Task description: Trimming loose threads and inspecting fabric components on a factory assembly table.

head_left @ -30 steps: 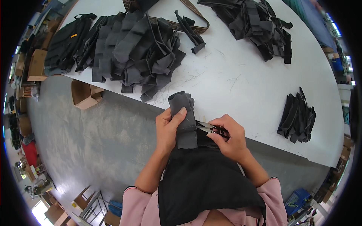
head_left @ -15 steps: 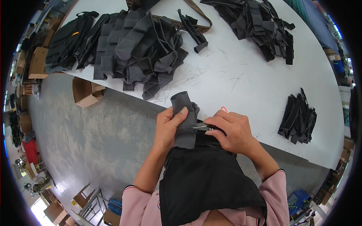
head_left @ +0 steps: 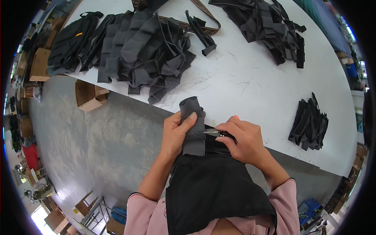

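Observation:
My left hand point(head_left: 176, 131) is closed on a dark grey folded fabric piece point(head_left: 193, 145), its thumb pressed on the front face. Loose threads hang from the fabric's middle. From the right, my right hand point(head_left: 246, 137) grips a pair of thread snips point(head_left: 221, 133) with black handles. The snips' metal blades point left and reach the fabric's right edge near the threads. Whether the blade tips touch a thread is too small to tell. Both hands are just off the near edge of the white table point(head_left: 231, 94), above my black apron point(head_left: 215, 188).
A large heap of dark fabric pieces point(head_left: 145, 51) lies at the table's left. Another heap point(head_left: 270, 31) is at the far right, and a smaller stack point(head_left: 309, 123) at the right. Cut threads point(head_left: 196, 80) litter the tabletop. An open cardboard box point(head_left: 89, 96) stands on the floor.
The fabric piece and both hands have shifted slightly to the right. The snips' blades have turned to lie more level across the fabric's edge.

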The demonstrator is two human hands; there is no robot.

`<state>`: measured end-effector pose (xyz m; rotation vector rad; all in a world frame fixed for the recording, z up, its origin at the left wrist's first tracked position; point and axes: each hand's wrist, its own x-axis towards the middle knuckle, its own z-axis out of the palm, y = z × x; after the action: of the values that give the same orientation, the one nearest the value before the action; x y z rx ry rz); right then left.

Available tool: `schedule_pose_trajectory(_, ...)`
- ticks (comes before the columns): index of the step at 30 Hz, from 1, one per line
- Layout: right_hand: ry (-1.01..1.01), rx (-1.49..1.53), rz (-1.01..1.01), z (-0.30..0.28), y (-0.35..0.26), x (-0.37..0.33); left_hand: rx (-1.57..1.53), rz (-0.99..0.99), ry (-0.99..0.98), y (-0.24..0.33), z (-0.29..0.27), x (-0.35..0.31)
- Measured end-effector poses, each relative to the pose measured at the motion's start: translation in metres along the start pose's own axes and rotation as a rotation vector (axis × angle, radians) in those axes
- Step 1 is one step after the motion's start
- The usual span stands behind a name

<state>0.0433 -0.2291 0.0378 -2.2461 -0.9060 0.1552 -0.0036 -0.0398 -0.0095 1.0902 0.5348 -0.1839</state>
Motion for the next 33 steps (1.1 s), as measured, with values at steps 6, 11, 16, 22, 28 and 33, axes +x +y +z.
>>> schedule_pose_trajectory(6,-0.011,0.001,-0.008,0.002,0.0,0.0,-0.039,-0.009,0.0,-0.001,0.001,0.0)
schedule_pose_trajectory(11,0.11,0.479,0.208,0.018,0.005,-0.006,-0.047,-0.042,0.005,0.0,-0.002,0.001)
schedule_pose_trajectory(16,0.142,0.023,-0.087,0.022,0.001,-0.005,-0.032,-0.085,-0.005,-0.003,-0.001,-0.001)
schedule_pose_trajectory(22,0.071,-0.098,-0.139,0.017,-0.006,-0.003,-0.02,-0.067,-0.012,-0.003,-0.002,-0.001)
schedule_pose_trajectory(28,0.089,-0.047,-0.156,0.021,-0.006,-0.001,-0.017,-0.056,-0.037,-0.004,0.0,-0.001)
schedule_pose_trajectory(33,0.051,-0.072,-0.184,0.02,-0.004,0.0,-0.023,-0.055,-0.041,-0.003,0.002,-0.002)
